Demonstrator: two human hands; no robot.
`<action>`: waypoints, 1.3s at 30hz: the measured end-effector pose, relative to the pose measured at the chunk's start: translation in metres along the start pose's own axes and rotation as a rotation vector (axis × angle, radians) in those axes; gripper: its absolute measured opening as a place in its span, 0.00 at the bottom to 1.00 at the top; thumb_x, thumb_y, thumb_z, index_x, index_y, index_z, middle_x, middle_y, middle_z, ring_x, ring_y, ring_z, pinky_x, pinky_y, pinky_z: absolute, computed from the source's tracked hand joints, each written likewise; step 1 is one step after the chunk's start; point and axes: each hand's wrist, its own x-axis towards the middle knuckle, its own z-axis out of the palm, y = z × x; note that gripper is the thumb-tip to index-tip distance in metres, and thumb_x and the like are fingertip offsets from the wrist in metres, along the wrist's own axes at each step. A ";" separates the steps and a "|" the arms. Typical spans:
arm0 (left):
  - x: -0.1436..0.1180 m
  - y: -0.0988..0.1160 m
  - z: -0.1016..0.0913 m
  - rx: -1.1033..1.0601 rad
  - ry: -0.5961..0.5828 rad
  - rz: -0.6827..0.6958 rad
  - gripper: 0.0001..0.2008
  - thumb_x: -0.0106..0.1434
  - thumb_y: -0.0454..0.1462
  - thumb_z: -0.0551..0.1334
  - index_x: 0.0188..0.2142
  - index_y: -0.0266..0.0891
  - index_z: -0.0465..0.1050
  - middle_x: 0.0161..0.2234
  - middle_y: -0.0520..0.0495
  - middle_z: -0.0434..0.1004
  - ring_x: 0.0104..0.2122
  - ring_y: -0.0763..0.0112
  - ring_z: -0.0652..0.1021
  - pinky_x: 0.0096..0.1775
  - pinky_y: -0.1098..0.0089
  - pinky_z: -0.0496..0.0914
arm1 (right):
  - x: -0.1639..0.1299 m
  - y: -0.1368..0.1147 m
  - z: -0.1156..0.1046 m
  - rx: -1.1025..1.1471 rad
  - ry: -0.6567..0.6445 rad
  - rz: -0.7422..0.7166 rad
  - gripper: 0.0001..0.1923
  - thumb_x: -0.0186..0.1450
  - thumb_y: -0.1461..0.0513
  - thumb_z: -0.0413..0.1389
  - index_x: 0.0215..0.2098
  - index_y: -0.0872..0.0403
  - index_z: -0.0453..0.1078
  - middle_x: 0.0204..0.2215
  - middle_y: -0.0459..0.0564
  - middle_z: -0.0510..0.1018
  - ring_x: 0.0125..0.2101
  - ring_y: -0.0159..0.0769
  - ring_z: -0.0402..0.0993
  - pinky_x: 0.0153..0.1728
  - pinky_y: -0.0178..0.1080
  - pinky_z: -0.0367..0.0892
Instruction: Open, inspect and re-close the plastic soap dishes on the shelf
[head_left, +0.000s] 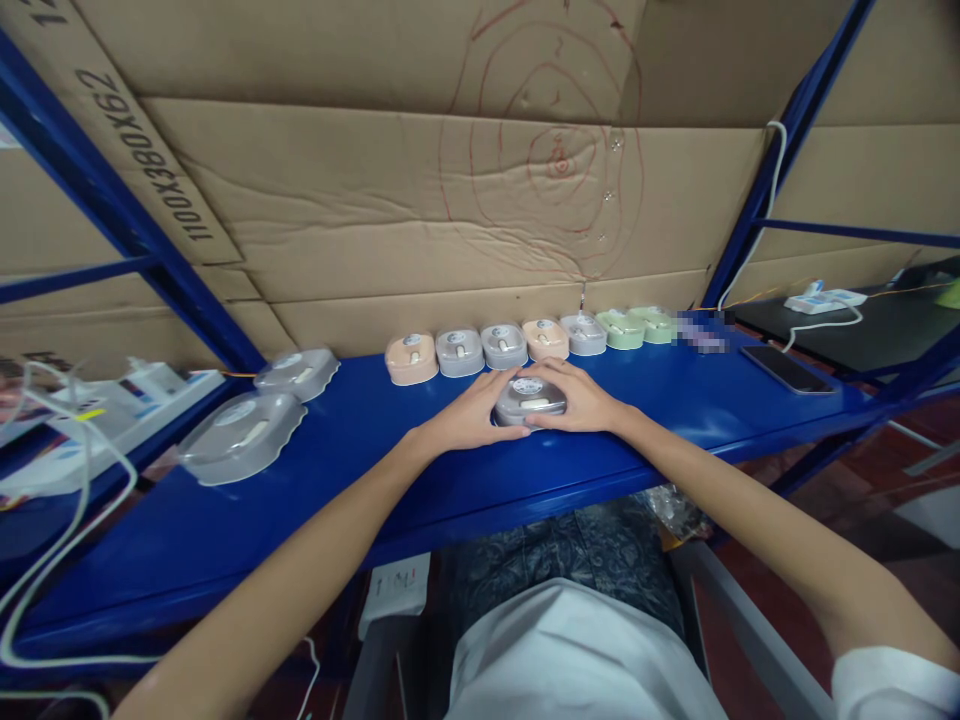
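Between my hands, on the blue shelf, sits a grey lidded box [530,400] with a clear top, a round label and a pale clip at its front. My left hand [480,412] wraps around its left side, thumb along the front. Around the right side curls my right hand [581,398], its thumb also at the front edge. Fingertips of both hands come close together behind the box. Just beyond stands a row of similar small boxes: an orange box [411,358], a grey box [460,353], another orange box [545,340] and a green box [620,329] among them.
Two larger grey boxes, a near one [244,437] and a far one [298,373], lie on the left of the blue shelf [360,480]. White power strips [120,425] with cables are at far left. A phone [789,369] lies right. A cardboard wall [337,200] closes the back.
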 end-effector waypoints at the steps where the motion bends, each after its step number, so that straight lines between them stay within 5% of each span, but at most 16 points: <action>1: 0.000 0.000 0.000 -0.002 0.002 -0.002 0.52 0.62 0.58 0.74 0.77 0.45 0.54 0.75 0.33 0.61 0.74 0.37 0.63 0.71 0.39 0.60 | 0.000 0.001 0.001 0.010 0.005 0.007 0.37 0.66 0.42 0.67 0.68 0.47 0.71 0.59 0.58 0.80 0.60 0.56 0.76 0.63 0.60 0.72; 12: -0.003 0.011 -0.014 0.099 -0.023 0.031 0.51 0.61 0.56 0.74 0.77 0.49 0.55 0.72 0.36 0.66 0.70 0.40 0.68 0.70 0.43 0.63 | -0.001 0.010 0.005 0.141 0.079 0.099 0.42 0.56 0.39 0.73 0.62 0.48 0.74 0.56 0.57 0.83 0.56 0.57 0.81 0.59 0.60 0.75; 17: -0.009 0.027 -0.026 0.215 -0.032 0.133 0.39 0.65 0.47 0.72 0.73 0.50 0.63 0.70 0.39 0.67 0.69 0.44 0.69 0.69 0.47 0.65 | -0.003 0.014 0.007 0.202 0.073 0.120 0.48 0.53 0.38 0.75 0.65 0.49 0.72 0.61 0.61 0.80 0.60 0.60 0.79 0.63 0.64 0.72; 23: -0.026 0.044 -0.040 0.390 -0.108 0.115 0.35 0.67 0.40 0.68 0.72 0.49 0.64 0.67 0.38 0.69 0.65 0.43 0.72 0.65 0.47 0.69 | -0.005 0.027 0.002 0.486 0.116 0.254 0.34 0.71 0.36 0.58 0.65 0.46 0.71 0.61 0.58 0.80 0.62 0.52 0.78 0.65 0.61 0.71; 32: -0.114 0.066 -0.076 0.849 -0.161 -0.255 0.28 0.65 0.34 0.65 0.65 0.43 0.70 0.53 0.35 0.77 0.50 0.43 0.80 0.49 0.50 0.76 | -0.005 0.031 0.001 0.491 0.135 0.393 0.31 0.74 0.36 0.53 0.59 0.46 0.76 0.60 0.54 0.81 0.61 0.51 0.77 0.63 0.57 0.72; 39: -0.119 0.063 -0.111 1.051 -0.349 -0.630 0.22 0.70 0.40 0.66 0.61 0.34 0.75 0.50 0.31 0.80 0.52 0.38 0.81 0.50 0.50 0.77 | -0.004 0.024 -0.001 0.503 0.126 0.412 0.29 0.73 0.35 0.54 0.55 0.45 0.79 0.59 0.53 0.81 0.60 0.52 0.77 0.63 0.58 0.71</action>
